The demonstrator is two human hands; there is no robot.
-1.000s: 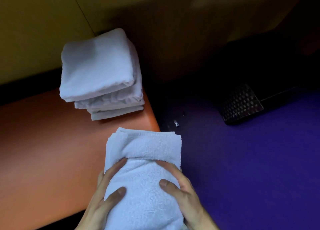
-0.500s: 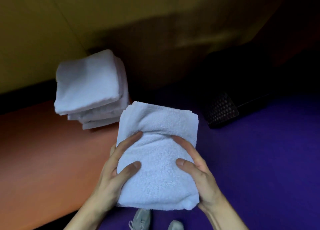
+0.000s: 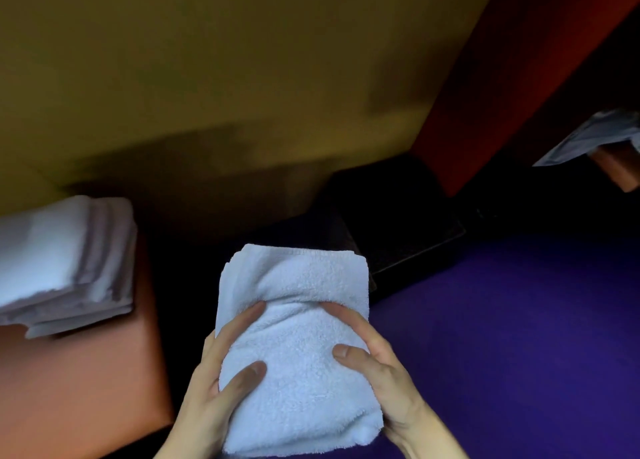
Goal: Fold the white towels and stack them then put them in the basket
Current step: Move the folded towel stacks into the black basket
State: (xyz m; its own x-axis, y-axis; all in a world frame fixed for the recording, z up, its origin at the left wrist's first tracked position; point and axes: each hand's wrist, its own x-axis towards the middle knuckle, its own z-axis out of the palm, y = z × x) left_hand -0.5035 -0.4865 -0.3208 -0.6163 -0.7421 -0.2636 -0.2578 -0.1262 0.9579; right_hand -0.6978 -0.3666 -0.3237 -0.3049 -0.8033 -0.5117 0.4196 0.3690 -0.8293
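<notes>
1. Nearest the camera, a person's left hand [image 3: 221, 382] and right hand [image 3: 377, 365] grip a folded white towel [image 3: 298, 341] from either side, thumbs pressed on top near its middle and forefingers laid along the crease where the top fold rolls over; the remaining fingers curl beneath and are hidden by the cloth.
2. The towel is held in the air over the purple floor [image 3: 519, 337], just right of the orange table [image 3: 79, 382] and clear of its edge.
3. Both forearms are cut off by the bottom of the frame.
4. At the left edge, a stack of folded white towels [image 3: 65, 261] sits on the table's far corner, blurred and partly cropped; how many it holds cannot be counted.
5. Beyond the held towel, a dark basket [image 3: 398, 230] stands on the floor against the yellow wall [image 3: 242, 77]; its inside is too dark to read.
6. At far right, a pale, smeared object [image 3: 588, 140] lies beside a red panel [image 3: 502, 77]; what it is cannot be told.
7. Half a second earlier, the towel overlapped the table's corner, and shoes showed beneath it; now it is farther right and nearer the basket, the shoes are out of view, the grip is unchanged, and the stack has slid to the picture's left margin.
</notes>
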